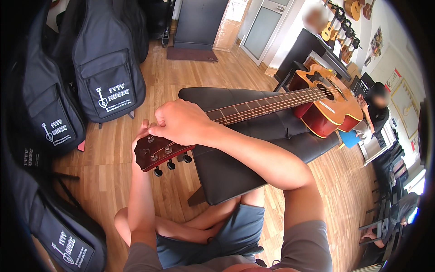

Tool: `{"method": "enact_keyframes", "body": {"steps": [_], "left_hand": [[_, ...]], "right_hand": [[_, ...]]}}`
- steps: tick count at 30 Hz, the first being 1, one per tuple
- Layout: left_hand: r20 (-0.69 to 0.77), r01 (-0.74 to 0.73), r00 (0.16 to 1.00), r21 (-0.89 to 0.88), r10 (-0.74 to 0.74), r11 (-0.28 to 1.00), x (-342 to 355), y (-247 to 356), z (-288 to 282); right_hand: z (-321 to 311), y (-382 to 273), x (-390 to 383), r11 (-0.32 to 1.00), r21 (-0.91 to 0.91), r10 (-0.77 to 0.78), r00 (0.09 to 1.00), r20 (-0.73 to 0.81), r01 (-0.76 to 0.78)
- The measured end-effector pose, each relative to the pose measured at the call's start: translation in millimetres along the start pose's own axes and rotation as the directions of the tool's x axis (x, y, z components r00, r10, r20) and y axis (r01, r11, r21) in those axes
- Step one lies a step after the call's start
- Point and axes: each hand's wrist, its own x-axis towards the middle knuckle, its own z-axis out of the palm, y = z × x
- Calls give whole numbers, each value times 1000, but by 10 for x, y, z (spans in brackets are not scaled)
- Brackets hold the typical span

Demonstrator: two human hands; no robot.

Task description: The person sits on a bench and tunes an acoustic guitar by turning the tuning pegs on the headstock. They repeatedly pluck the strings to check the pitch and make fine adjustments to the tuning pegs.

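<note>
An acoustic guitar (336,109) with an orange top and red sides lies on a black padded bench (253,155), its neck reaching toward me. My right hand (183,120) is over the dark red headstock (161,156), with fingers bent and pinched near a tuning post; whether a string is between them is too small to tell. My left hand (141,135) is at the far edge of the headstock, fingers curled around it, partly hidden behind it and my right hand. Black tuning knobs stick out along the headstock's near edge.
Several black gig bags (108,63) stand along the left. A mat (190,54) lies before a dark panel and a door (260,31). Guitars hang on the right wall. One person (378,111) sits beyond the guitar; another (403,213) is at the lower right edge.
</note>
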Motion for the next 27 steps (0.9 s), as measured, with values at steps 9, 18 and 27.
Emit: {"method": "enact_keyframes", "body": {"steps": [9, 18, 27], "left_hand": [[-38, 69, 997, -25, -70, 997, 6, -99, -14], [-85, 66, 995, 50, -61, 997, -1, -39, 7], [-167, 57, 986, 165, -29, 985, -30, 45, -34]], "right_hand": [[-13, -3, -13, 1000, -12, 6, 999, 34, -6], [2, 7, 4, 1000, -17, -1, 1000, 26, 1], [-17, 9, -7, 1000, -3, -5, 1000, -7, 5]]}}
